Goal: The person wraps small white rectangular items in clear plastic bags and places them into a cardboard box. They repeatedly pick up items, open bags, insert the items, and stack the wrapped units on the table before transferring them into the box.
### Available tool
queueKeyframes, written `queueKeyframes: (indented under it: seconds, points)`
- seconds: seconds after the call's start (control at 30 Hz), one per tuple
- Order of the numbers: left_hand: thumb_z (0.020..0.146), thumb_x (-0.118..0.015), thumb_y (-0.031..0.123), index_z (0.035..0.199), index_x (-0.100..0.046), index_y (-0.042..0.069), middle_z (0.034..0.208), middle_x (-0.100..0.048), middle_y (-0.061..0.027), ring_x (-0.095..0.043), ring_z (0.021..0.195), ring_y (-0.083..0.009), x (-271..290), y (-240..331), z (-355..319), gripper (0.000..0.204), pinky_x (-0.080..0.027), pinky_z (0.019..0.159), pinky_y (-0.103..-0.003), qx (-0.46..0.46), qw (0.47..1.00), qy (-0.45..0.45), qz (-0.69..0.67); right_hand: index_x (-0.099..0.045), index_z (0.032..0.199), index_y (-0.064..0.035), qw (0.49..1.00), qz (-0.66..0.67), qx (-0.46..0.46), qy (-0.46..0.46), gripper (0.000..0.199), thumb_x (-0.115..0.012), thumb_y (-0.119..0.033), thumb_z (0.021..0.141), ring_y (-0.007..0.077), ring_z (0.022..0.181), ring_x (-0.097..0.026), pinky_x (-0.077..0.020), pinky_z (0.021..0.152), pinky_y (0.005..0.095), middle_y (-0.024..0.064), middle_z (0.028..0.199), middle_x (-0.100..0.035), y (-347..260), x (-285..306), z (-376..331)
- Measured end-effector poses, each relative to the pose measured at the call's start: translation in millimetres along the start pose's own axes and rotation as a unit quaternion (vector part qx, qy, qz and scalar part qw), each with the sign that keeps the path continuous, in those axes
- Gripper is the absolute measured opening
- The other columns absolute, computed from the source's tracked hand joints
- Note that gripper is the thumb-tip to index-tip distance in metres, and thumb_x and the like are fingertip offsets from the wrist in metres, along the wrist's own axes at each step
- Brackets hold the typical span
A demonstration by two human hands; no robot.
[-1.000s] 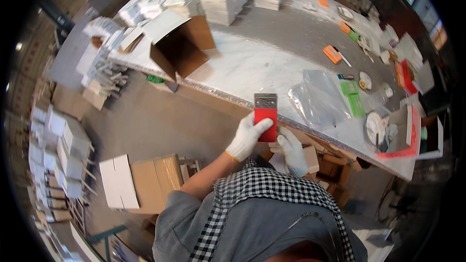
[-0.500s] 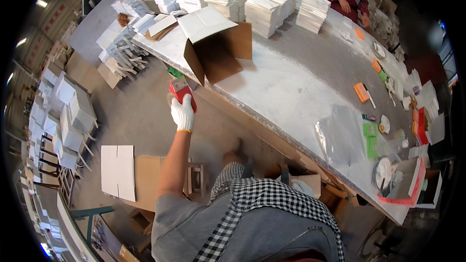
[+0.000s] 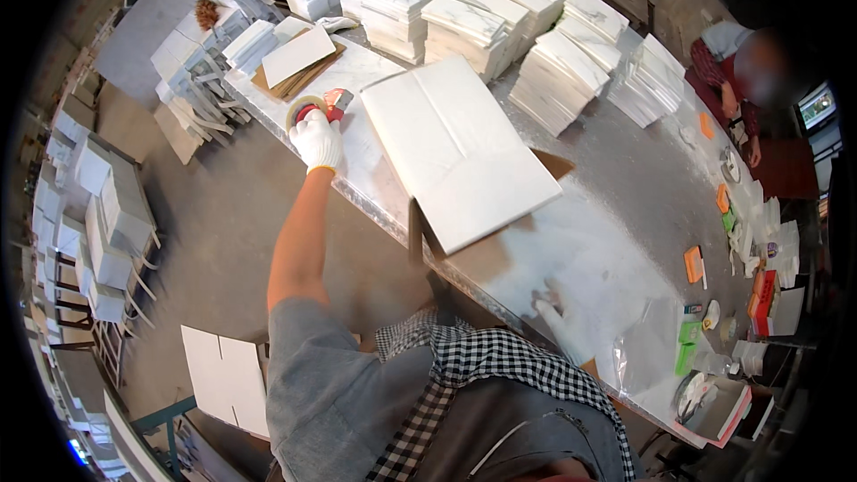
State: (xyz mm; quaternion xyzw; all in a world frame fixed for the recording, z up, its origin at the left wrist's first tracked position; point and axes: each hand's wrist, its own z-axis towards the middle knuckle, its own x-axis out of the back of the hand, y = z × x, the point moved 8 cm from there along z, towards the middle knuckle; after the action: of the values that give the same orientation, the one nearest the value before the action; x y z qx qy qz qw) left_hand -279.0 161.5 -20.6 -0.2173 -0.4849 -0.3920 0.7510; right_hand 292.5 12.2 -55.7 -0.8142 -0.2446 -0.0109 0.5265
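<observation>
A red tape dispenser with a roll of tape (image 3: 336,102) is gripped in my left hand (image 3: 318,141), which wears a white knitted glove. It is over the left edge of the worktable (image 3: 616,205). To its right a carton (image 3: 460,156), white outside and brown inside, stands on the table with its white panels toward me. A blurred white shape low over the table, right of the carton, looks like my gloved right hand (image 3: 550,311); its fingers are too smeared to read.
Stacks of white marbled tiles (image 3: 562,71) line the table's far side. Cardboard sheets (image 3: 299,58) lie at the far left corner. A clear plastic bag (image 3: 632,348) lies near the front edge. At the far right another person (image 3: 728,80) is at the table.
My left hand has carried the tape dispenser from beside the table up over its left edge. The carton has turned, its white panels now facing me. My view has shifted.
</observation>
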Motion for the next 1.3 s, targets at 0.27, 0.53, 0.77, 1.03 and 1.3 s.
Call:
queueKeyframes:
  seconds: [0.27,0.53,0.77,1.03,1.3]
  points:
    - [0.090,-0.068,0.037,0.102,-0.067,0.008,0.099,-0.074,-0.0102,-0.064,0.105,-0.0273,-47.9,1.9,49.0,0.031,-0.039,0.098,-0.042,-0.047,0.990,-0.116,0.063,-0.026,0.158,-0.0058,0.992,-0.036,0.082,0.087,0.088,-0.072,-0.021,0.085,0.0268,0.111,-0.061,-0.0518,0.093,0.0367,0.0223,0.141,-0.053,-106.2,-2.8,78.1]
    - [0.081,-0.066,0.026,0.122,-0.058,0.003,0.108,-0.068,-0.0159,-0.059,0.110,-0.0349,18.0,24.5,18.4,0.047,-0.040,0.099,-0.051,-0.165,0.981,0.092,-0.032,-0.013,0.162,-0.0114,0.993,-0.029,0.074,0.083,0.102,-0.075,-0.012,0.081,0.0205,0.101,-0.065,-0.0553,0.084,0.0350,0.0231,0.149,-0.047,-109.3,-9.8,126.6]
    - [0.071,-0.084,0.033,0.145,-0.042,0.006,0.127,-0.059,-0.0237,-0.051,0.125,-0.0434,62.4,58.7,-155.3,0.089,-0.043,0.105,-0.050,-0.250,0.826,-0.437,-0.252,-0.022,0.159,-0.0098,0.982,0.000,0.170,0.087,0.096,-0.077,-0.013,0.081,0.0179,0.100,-0.067,-0.0569,0.079,0.0334,0.0208,0.145,-0.053,-93.4,1.9,158.4]
    - [0.087,-0.074,0.021,0.139,-0.049,0.002,0.131,-0.058,-0.0190,-0.058,0.119,-0.0324,120.4,76.1,-205.3,0.061,-0.047,0.100,-0.042,-0.095,0.798,-0.328,-0.497,-0.068,0.123,-0.0021,0.984,-0.015,0.173,0.048,0.041,-0.072,-0.024,0.088,0.0228,0.093,-0.071,-0.0534,0.082,0.0349,0.0133,0.109,-0.074,-88.3,-33.2,189.5]
    - [0.097,-0.067,0.016,0.117,-0.065,-0.011,0.113,-0.070,-0.0130,-0.064,0.100,-0.0181,83.3,37.9,-137.7,0.034,-0.051,0.090,-0.034,0.085,0.801,-0.146,-0.575,-0.072,0.104,0.0025,0.981,-0.017,0.190,0.026,0.042,-0.065,-0.037,0.092,0.0261,0.078,-0.070,-0.0527,0.074,0.0378,0.0193,0.089,-0.073,-173.7,-62.2,213.4]
